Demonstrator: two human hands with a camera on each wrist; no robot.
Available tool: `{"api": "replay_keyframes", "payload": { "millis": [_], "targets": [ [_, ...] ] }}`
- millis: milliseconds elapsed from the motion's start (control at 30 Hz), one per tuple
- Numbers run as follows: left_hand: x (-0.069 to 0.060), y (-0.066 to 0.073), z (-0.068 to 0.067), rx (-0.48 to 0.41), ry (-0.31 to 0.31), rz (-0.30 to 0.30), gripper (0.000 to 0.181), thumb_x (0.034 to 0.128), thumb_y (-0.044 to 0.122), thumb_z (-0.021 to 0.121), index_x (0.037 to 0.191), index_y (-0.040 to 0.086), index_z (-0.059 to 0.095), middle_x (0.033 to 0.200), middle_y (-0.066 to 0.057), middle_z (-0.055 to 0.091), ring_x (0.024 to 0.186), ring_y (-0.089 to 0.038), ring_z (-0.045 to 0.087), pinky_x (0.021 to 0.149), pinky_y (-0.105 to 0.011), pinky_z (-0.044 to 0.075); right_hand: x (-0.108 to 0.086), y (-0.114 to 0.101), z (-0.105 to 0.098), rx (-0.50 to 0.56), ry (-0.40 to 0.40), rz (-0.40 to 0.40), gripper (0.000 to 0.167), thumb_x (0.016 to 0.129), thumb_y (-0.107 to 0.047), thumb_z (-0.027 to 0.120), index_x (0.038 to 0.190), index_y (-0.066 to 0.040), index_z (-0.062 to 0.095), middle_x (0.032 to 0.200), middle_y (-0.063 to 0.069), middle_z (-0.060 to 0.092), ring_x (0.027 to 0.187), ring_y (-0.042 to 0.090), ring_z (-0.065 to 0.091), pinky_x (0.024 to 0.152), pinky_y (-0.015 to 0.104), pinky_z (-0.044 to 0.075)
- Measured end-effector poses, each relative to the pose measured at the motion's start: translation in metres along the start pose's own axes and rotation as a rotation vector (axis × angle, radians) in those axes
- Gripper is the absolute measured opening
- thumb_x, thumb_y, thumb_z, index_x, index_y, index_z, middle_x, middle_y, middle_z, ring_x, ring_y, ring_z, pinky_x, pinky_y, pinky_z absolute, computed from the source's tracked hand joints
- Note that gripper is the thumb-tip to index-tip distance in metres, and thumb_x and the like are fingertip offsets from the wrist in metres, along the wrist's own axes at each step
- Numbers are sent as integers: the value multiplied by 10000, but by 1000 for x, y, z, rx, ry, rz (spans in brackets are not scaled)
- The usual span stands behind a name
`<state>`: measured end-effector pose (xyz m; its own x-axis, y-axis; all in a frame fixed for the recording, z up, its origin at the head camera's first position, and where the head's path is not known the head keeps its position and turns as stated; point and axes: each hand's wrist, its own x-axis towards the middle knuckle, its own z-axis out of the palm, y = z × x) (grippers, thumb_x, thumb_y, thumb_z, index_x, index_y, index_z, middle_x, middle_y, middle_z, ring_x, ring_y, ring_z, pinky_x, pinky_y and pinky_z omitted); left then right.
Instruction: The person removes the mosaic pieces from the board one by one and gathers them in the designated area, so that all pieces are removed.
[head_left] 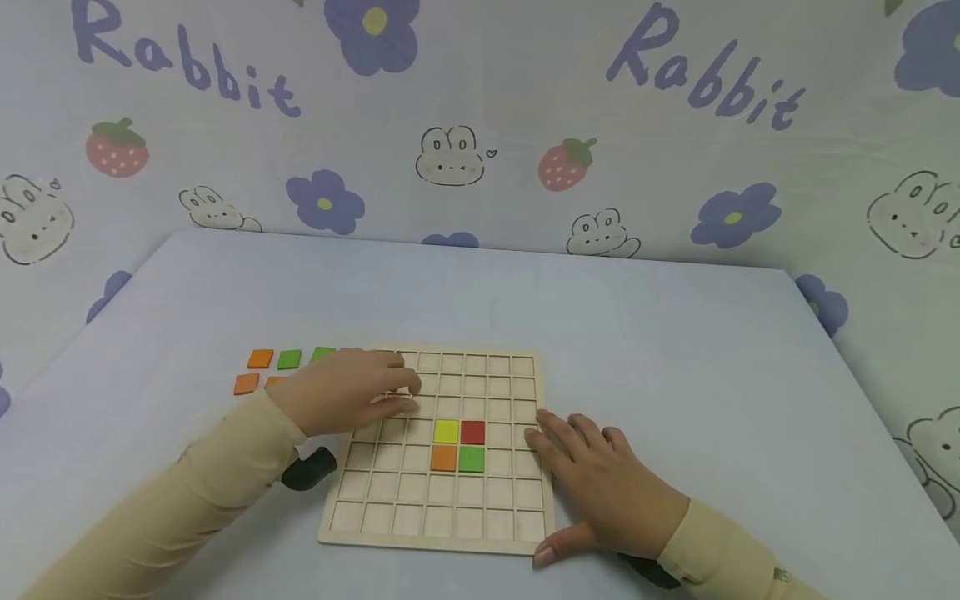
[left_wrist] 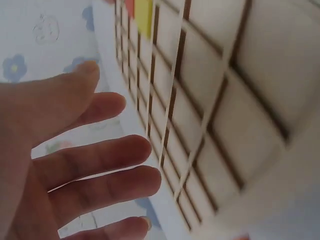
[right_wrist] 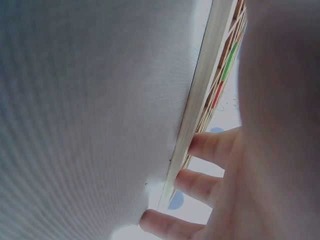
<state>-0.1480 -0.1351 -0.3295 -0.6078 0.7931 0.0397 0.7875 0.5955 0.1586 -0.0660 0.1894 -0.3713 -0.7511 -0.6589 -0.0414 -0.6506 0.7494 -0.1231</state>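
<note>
Left hand (head_left: 343,392) over grid board (head_left: 454,520), right hand (head_left: 609,483) at its edge; both grips relaxed, empty. Likely mid tile-laying; next move calls for pinching a loose tile (head_left: 260,358).

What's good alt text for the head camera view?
A person's left hand is over the left of a pale square wooden grid board; the right hand touches its right edge. Near its middle, four square tiles, yellow, red, orange and green, form a block; loose orange tiles and green tiles lie left of it on the white table.
</note>
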Motion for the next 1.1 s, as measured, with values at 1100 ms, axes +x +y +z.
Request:
{"api": "replay_keyframes", "payload": {
  "millis": [1100],
  "targets": [
    [21, 30, 22, 133, -4, 210, 182, 882, 204, 688, 1045, 280, 663, 837, 98, 597, 726, -62, 526, 660, -229, 460, 1, 1, 2, -19, -12, 8, 1200, 601, -924, 406, 1469, -98, 344, 1521, 130, 305, 1279, 343, 374, 874, 540, 393]
  ]
}}
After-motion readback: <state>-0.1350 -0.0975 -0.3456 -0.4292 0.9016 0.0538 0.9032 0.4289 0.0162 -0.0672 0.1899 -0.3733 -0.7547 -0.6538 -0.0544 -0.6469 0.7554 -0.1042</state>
